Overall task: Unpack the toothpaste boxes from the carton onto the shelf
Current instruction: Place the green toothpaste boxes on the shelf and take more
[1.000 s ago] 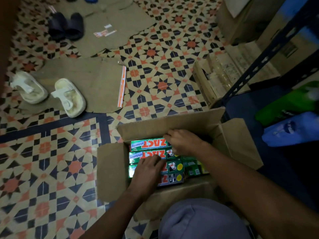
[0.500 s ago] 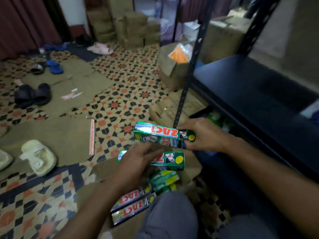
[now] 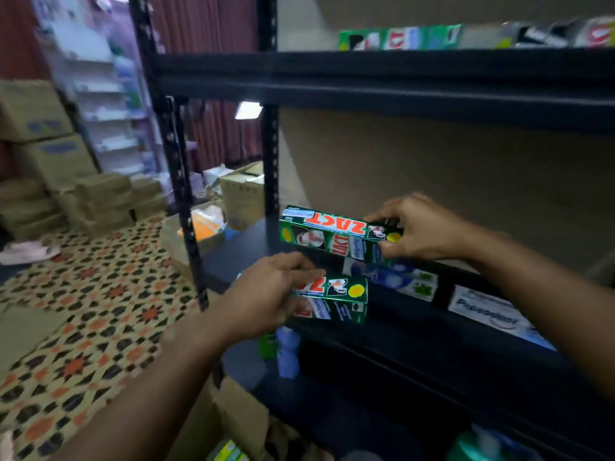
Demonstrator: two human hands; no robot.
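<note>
Green toothpaste box (image 3: 332, 231) in grip of right hand (image 3: 424, 227), second box (image 3: 339, 296) in left hand (image 3: 266, 294)

shelf (image 3: 234, 257) left part: free | right: blue-white boxes (image 3: 397, 281) lying | front-left: upright post (image 3: 181, 201)

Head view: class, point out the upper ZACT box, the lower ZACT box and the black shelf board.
Upper box (image 3: 336, 229), head view: red ZACT lettering on its top face.
Lower box (image 3: 341, 288), head view: top face, beside the yellow dot.
Shelf (image 3: 239, 251), head view: bare board left of the boxes.
</note>
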